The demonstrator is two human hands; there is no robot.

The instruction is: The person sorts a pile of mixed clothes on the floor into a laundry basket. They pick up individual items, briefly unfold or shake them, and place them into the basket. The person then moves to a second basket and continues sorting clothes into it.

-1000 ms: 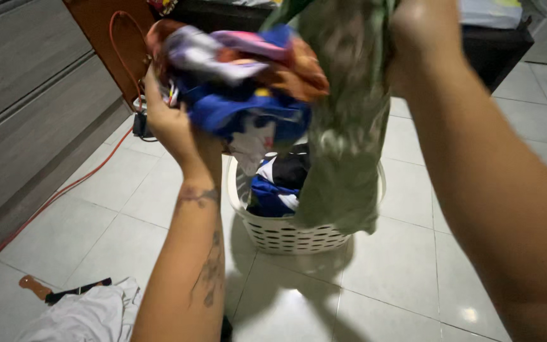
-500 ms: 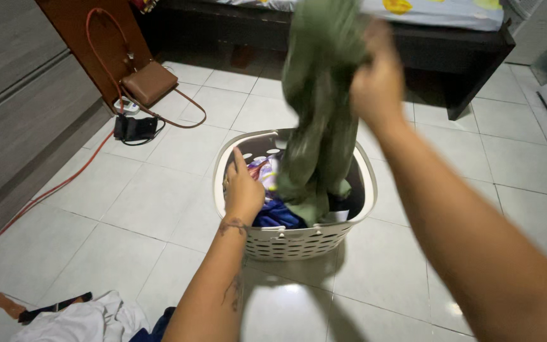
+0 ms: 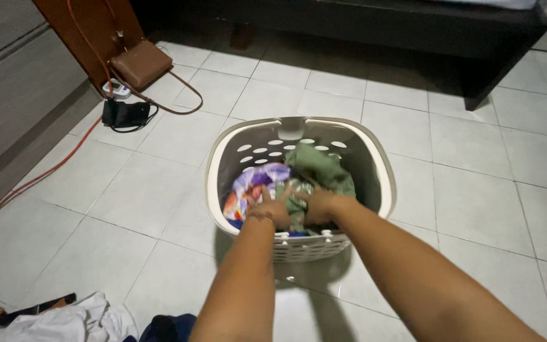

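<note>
We had green garment [image 3: 320,170] in laundry basket [image 3: 384,183]; left hand [image 3: 272,206] fingers spread, right hand [image 3: 318,206] fingers clutching it. White clothes [image 3: 74,322] on floor remained outside.

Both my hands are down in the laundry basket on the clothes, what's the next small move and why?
Probably press down a little more, then lift both hands out. The left hand and right hand rest on the green garment beside the colourful cloth, and both lie below the basket rim.

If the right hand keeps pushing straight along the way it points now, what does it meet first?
The right hand points forward and down into the laundry basket. It already presses the green garment; behind that lies the basket's perforated far wall, though depth is unclear.
</note>
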